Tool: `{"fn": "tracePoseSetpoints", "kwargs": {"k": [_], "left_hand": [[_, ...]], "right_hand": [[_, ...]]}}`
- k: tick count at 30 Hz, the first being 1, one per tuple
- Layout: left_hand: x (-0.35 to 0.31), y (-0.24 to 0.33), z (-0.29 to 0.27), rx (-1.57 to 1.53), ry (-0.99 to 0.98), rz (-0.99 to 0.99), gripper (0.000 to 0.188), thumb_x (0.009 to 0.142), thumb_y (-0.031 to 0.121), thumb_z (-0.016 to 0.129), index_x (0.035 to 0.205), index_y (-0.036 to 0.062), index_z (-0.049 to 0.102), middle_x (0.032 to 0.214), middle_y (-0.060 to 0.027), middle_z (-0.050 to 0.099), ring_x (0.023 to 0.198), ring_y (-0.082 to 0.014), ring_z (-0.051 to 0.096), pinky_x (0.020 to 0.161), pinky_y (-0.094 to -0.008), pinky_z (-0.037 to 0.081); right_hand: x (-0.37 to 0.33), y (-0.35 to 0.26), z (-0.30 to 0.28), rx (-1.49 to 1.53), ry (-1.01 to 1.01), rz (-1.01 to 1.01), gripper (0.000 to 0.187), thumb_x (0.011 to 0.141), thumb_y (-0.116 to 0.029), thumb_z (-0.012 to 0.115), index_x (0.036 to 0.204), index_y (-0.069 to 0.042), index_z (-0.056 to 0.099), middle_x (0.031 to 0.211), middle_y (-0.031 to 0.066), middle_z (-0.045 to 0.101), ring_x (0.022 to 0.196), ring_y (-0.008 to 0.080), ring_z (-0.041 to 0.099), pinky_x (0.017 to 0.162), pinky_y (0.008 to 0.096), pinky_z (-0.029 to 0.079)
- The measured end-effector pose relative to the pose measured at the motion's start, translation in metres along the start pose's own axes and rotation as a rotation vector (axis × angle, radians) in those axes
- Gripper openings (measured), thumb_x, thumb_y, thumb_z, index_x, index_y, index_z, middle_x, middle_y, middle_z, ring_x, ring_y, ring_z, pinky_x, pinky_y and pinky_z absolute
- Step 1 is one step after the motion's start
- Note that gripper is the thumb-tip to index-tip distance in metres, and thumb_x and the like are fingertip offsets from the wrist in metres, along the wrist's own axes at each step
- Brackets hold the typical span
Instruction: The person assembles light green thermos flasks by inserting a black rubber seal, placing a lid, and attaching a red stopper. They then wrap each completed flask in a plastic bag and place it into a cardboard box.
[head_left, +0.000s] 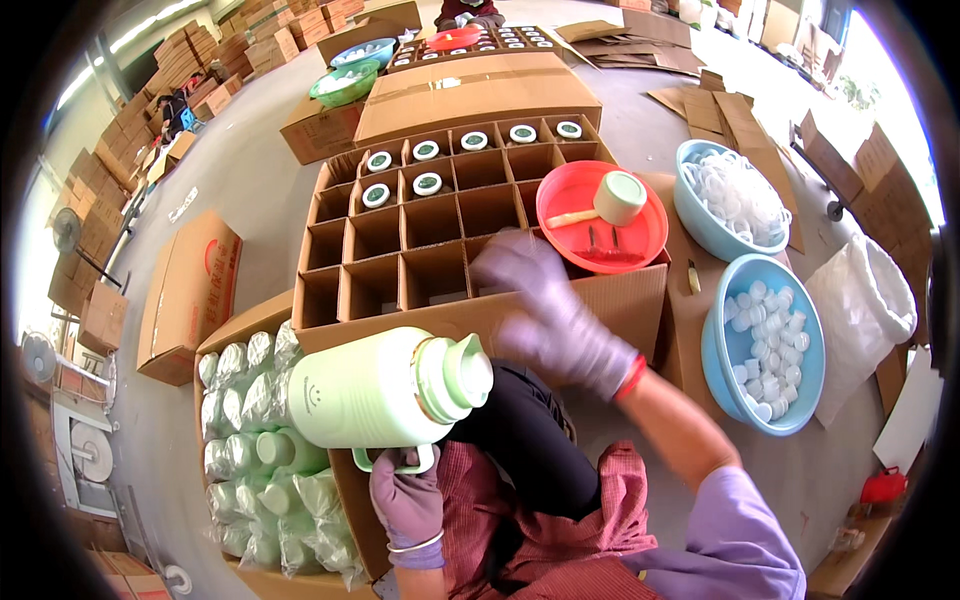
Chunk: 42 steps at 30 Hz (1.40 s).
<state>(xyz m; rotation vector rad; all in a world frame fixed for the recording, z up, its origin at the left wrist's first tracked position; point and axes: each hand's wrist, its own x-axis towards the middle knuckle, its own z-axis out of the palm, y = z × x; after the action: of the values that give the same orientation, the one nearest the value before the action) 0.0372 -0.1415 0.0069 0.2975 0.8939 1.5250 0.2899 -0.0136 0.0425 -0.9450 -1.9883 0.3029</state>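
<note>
My left hand point(408, 500), in a grey-purple glove, is closed around the handle of a pale green thermos jug point(355, 388). The jug lies on its side in the air, its spout pointing right. My gloved right hand point(545, 305) is smeared by motion over the near edge of a divided cardboard box point(420, 318), right of the spout. Several white-topped jugs point(427, 183) stand in that box's far compartments. A red basin point(553, 220) on its right corner holds a pale green cup-shaped piece point(620, 197) and a wooden stick point(573, 218).
At the left, an open carton holds several plastic-wrapped green jugs point(285, 500). Two blue basins stand at the right, one with white rings point(735, 195), one with small white caps point(768, 340). A white sack point(860, 310) stands beside them. A closed carton point(185, 290) sits far left.
</note>
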Motion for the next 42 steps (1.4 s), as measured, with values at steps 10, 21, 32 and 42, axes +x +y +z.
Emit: {"fn": "tracePoseSetpoints", "kwargs": {"k": [10, 21, 32, 42], "left_hand": [[0.022, 0.002, 0.001, -0.131, -0.115, -0.117, 0.017, 0.097, 0.019, 0.049, 0.102, 0.008, 0.061, 0.08, 0.0017, 0.056, 0.084, -0.0144, 0.062, 0.084, -0.0374, 0.057], [0.006, 0.007, -0.007, -0.189, -0.246, -0.147, 0.026, 0.1, 0.021, 0.047, 0.11, -0.0003, 0.059, 0.086, -0.0057, 0.06, 0.09, -0.0216, 0.065, 0.088, -0.0426, 0.06], [0.017, 0.037, -0.039, 0.855, -0.602, 1.067, 0.042, 0.094, 0.018, 0.06, 0.132, 0.0034, 0.057, 0.142, -0.0176, 0.052, 0.134, -0.0361, 0.042, 0.112, -0.0477, 0.037], [-0.027, 0.035, -0.13, 1.414, -1.067, 0.866, 0.046, 0.084, 0.017, 0.064, 0.13, 0.0137, 0.057, 0.136, -0.0146, 0.054, 0.124, -0.0308, 0.056, 0.109, -0.0507, 0.041]], "right_hand": [[-0.024, 0.239, -0.123, -1.085, -0.142, 0.783, 0.078, 0.082, -0.056, 0.069, 0.149, -0.028, 0.038, 0.14, 0.0226, 0.044, 0.129, 0.0449, 0.042, 0.099, 0.0651, 0.037], [0.002, -0.046, -0.017, -0.125, -0.022, -0.55, 0.066, 0.082, -0.047, 0.073, 0.133, -0.012, 0.048, 0.132, 0.0264, 0.046, 0.118, 0.0438, 0.052, 0.095, 0.0534, 0.05], [0.005, -0.063, 0.024, 1.381, -0.367, 0.805, 0.075, 0.095, -0.056, 0.057, 0.144, -0.002, 0.042, 0.132, 0.0142, 0.057, 0.122, 0.022, 0.056, 0.105, 0.0366, 0.045], [0.001, -0.077, 0.065, 0.55, -1.067, 0.033, 0.041, 0.085, -0.022, 0.07, 0.122, -0.006, 0.065, 0.117, 0.0137, 0.064, 0.114, 0.0287, 0.06, 0.102, 0.0376, 0.046]]}}
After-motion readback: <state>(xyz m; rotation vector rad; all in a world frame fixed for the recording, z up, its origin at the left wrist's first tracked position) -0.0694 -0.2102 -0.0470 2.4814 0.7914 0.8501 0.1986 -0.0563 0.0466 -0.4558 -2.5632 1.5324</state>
